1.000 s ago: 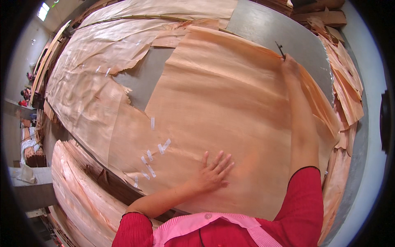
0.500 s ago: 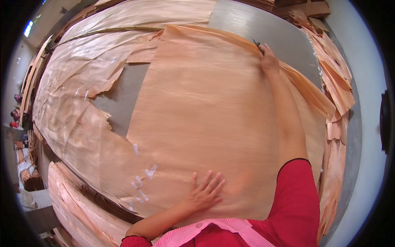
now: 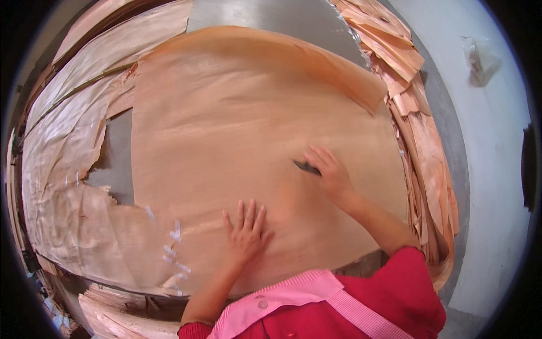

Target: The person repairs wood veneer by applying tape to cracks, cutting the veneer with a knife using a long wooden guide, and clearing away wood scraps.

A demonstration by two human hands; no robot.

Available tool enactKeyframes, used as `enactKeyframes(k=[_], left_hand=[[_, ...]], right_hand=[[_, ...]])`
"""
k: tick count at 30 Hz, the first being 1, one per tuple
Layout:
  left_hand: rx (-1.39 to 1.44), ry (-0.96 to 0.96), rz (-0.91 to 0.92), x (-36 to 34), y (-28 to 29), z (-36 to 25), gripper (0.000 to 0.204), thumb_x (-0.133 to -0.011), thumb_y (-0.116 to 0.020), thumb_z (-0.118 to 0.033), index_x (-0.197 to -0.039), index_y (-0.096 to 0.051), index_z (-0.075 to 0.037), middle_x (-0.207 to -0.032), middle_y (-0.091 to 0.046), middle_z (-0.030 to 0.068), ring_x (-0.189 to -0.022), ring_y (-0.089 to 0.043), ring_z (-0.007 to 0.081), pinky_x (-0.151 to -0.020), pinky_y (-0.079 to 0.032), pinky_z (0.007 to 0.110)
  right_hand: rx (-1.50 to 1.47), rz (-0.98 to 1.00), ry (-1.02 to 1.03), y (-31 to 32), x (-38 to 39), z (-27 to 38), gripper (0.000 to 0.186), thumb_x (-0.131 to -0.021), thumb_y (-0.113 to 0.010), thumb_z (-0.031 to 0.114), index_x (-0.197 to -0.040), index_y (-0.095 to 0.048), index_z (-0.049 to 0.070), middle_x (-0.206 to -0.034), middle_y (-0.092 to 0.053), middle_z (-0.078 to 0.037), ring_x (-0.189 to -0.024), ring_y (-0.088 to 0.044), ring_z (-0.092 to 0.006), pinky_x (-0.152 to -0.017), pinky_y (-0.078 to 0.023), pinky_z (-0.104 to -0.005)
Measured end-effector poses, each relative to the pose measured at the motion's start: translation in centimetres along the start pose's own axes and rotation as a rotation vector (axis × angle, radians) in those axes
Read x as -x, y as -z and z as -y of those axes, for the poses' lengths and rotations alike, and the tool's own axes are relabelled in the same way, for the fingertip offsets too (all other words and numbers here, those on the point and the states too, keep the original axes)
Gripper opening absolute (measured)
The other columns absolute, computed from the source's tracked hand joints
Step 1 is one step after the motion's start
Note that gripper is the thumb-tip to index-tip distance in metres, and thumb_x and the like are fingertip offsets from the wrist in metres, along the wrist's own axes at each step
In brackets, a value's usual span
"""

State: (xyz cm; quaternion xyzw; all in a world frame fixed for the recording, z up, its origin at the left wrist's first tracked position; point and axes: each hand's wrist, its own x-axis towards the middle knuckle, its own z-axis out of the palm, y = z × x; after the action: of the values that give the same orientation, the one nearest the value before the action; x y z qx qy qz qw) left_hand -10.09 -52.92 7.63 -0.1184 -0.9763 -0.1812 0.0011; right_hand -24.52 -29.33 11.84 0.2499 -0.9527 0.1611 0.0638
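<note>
A broad, tan wood veneer sheet (image 3: 226, 130) lies in front of me, its far right edge (image 3: 344, 79) lifted and folded over. My left hand (image 3: 245, 236) rests flat on the near part of the sheet with its fingers spread. To the right, over the sheet, my right hand (image 3: 332, 174) grips a small dark knife (image 3: 307, 167) that points left. Whether the blade touches the veneer I cannot tell. Short strips of whitish tape (image 3: 176, 230) stick to the veneer left of my left hand.
Paler, wrinkled veneer (image 3: 62, 226) with a ragged edge covers the left side. Grey tabletop (image 3: 118, 158) shows through a gap there and at the far end. Crumpled veneer offcuts (image 3: 420, 130) line the right edge, beside a pale wall (image 3: 485, 169). Stacked veneer (image 3: 121, 313) sits at the near left.
My right hand has come back from the sheet's far edge toward me, still with the knife. My left hand stays flat on the sheet, fingers now pointing farther ahead. The view has turned right.
</note>
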Motion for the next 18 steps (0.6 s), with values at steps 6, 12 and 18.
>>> enactKeyframes(k=[6,12,18], left_hand=[[0.006,-0.002,-0.017,0.4,0.0,0.0,0.064,-0.079,-0.053,-0.044,-0.132,-0.038,-0.012,-0.141,-0.028,0.0103,-0.133,-0.017,0.0308,-0.104,-0.003,0.057],[-0.067,0.077,-0.037,4.9,-0.4,-2.6,0.072,-0.079,-0.054,-0.045,-0.137,-0.028,-0.013,-0.146,-0.017,0.0093,-0.136,-0.007,0.0297,-0.102,0.000,0.061],[-0.023,-0.105,0.101,16.2,-4.3,-5.3,0.072,-0.080,-0.048,-0.049,-0.138,-0.025,-0.014,-0.147,-0.014,0.0077,-0.136,-0.005,0.0284,-0.098,0.005,0.065]], right_hand=[[-0.042,0.119,-0.296,2.6,14.9,3.6,0.044,-0.075,-0.048,0.002,-0.117,-0.053,0.015,-0.126,-0.045,-0.008,-0.116,-0.041,-0.0307,-0.092,-0.039,-0.0400],[0.115,0.144,-0.206,0.1,17.8,2.3,0.045,-0.079,-0.050,0.007,-0.122,-0.050,0.020,-0.135,-0.036,-0.004,-0.120,-0.035,-0.0270,-0.093,-0.033,-0.0477],[0.299,0.074,-0.120,-0.9,18.7,1.6,0.039,-0.083,-0.048,0.018,-0.122,-0.050,0.021,-0.133,-0.038,-0.006,-0.120,-0.035,-0.0285,-0.089,-0.034,-0.0504]])
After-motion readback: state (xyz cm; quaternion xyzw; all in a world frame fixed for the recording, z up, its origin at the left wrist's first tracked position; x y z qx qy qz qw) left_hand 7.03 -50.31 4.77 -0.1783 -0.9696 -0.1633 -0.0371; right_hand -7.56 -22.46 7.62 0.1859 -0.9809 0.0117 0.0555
